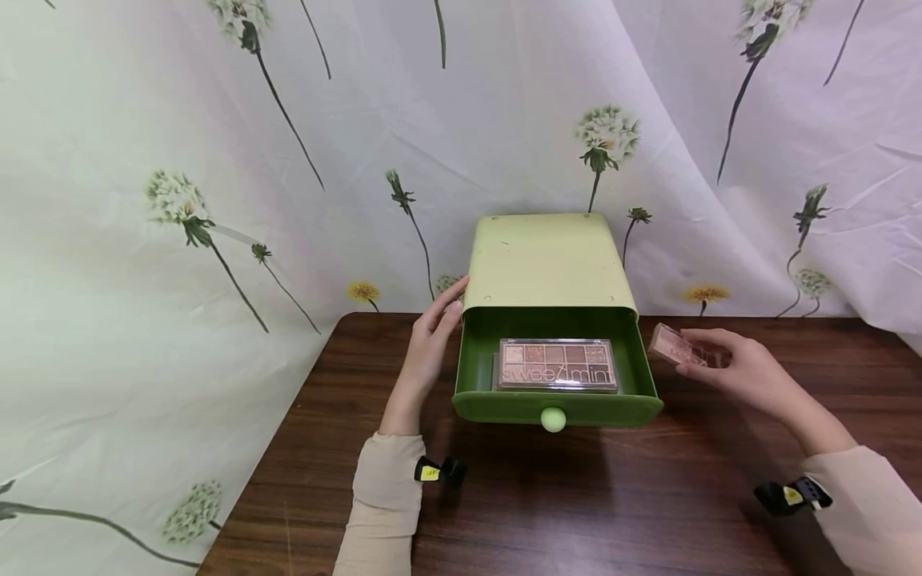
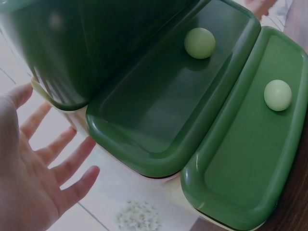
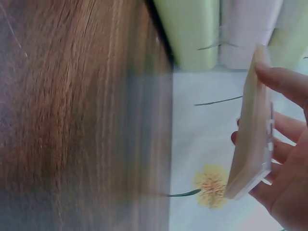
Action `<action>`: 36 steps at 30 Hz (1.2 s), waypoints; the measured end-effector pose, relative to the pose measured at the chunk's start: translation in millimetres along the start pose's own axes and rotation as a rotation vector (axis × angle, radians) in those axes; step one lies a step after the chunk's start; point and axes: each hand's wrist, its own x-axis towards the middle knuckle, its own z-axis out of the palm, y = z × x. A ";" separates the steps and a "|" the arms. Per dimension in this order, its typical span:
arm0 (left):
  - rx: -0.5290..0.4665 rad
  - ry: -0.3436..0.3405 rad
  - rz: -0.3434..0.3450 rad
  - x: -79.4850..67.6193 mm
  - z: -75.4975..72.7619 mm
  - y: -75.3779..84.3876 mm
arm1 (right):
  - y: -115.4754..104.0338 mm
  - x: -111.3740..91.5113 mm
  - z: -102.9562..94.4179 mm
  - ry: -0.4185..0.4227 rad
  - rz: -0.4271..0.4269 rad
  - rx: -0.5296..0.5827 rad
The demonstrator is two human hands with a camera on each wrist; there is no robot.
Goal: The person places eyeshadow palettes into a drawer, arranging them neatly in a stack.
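A small cabinet with a pale yellow-green top stands on the table, its green top drawer pulled out. Inside the drawer lies an eyeshadow palette with a clear lid and lettering; the edge of something flat shows beneath it. My left hand touches the cabinet's left side with its fingers spread and fairly straight, as the left wrist view also shows. To the right of the drawer, my right hand pinches another eyeshadow palette by its edges, tilted and clear of the table.
The dark wooden table spreads in front of and beside the cabinet. Behind it hangs a white cloth printed with dandelions. Lower green drawer fronts with round pale knobs appear shut in the left wrist view.
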 end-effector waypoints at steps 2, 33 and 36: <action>-0.006 0.001 0.001 2.3 -1.2 -7.7 | -4.3 -5.3 -2.2 0.044 -0.014 0.021; -0.016 -0.001 -0.008 0.1 -0.2 1.4 | -90.1 -36.9 -16.1 0.399 -0.488 0.278; -0.003 -0.001 -0.010 0.1 -0.2 1.1 | -100.7 -35.0 -14.3 0.374 -0.531 0.266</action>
